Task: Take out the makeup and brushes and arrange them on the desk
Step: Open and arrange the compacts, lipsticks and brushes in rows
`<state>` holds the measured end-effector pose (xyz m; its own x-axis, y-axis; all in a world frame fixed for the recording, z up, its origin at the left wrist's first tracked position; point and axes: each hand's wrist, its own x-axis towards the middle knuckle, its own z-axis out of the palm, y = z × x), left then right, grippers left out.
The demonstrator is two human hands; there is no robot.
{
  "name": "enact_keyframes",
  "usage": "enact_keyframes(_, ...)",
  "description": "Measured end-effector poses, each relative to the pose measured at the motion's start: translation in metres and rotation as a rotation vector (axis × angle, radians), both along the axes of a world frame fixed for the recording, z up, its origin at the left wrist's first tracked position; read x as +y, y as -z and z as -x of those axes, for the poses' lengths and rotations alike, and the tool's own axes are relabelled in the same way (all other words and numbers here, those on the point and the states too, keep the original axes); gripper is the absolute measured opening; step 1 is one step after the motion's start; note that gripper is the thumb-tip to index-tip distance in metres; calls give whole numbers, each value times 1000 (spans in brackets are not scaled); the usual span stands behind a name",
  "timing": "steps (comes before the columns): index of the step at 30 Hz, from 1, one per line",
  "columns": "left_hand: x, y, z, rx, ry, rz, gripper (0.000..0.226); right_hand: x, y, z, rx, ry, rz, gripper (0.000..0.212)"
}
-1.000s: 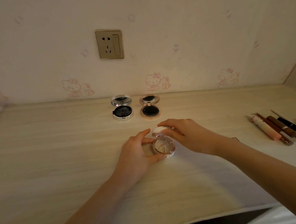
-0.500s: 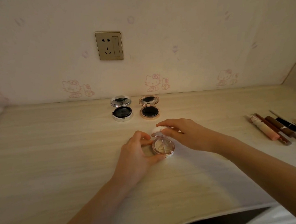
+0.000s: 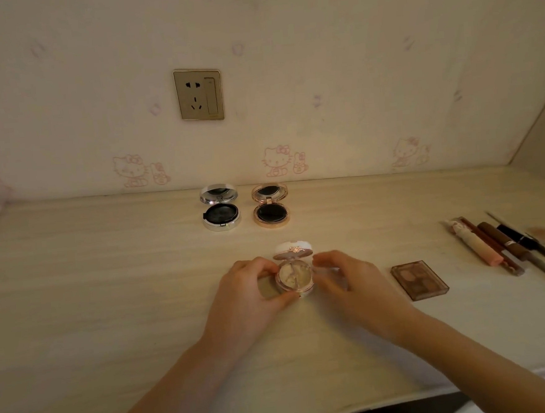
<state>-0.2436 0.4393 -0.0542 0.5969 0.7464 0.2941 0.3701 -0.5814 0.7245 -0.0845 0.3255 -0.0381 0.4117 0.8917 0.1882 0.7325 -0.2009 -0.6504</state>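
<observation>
Head view: the left hand (image 3: 248,292) is gripping the open white compact (image 3: 293,275) between curled fingers and thumb on the desk (image 3: 108,282). The right hand (image 3: 347,278) is hovering just right of it, fingers curved; I cannot tell whether it is touching or holding the compact. A silver compact (image 3: 221,218) and a gold compact (image 3: 271,213) are lying open beyond both hands. A brown palette (image 3: 420,280) and tubes (image 3: 480,246) are lying right of the right hand.

Silver compact (image 3: 220,207), gold compact (image 3: 270,205), brown palette (image 3: 420,280).
</observation>
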Motion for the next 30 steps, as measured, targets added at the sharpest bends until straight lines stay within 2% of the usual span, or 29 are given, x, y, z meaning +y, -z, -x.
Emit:
enact_keyframes(4, -5, -1, 0, 27, 4, -70, 42, -1, 5, 9, -193, -98, 5, 37)
enact_keyframes(8, -5, -1, 0, 103, 4, -141, 42, 2, 8, 7, -290, -98, -27, 35)
enact_keyframes(21, 15, -9, -54, 308, 48, -451, 37, 35, 5, -45, -317, -70, 52, 20)
enact_keyframes(25, 26, -13, -80, 355, 26, -546, 39, 47, -2, -67, -259, -32, 107, 25)
enact_keyframes(30, 42, -12, -109, 389, -3, -607, 38, 68, -10, -89, -279, 1, 204, 27)
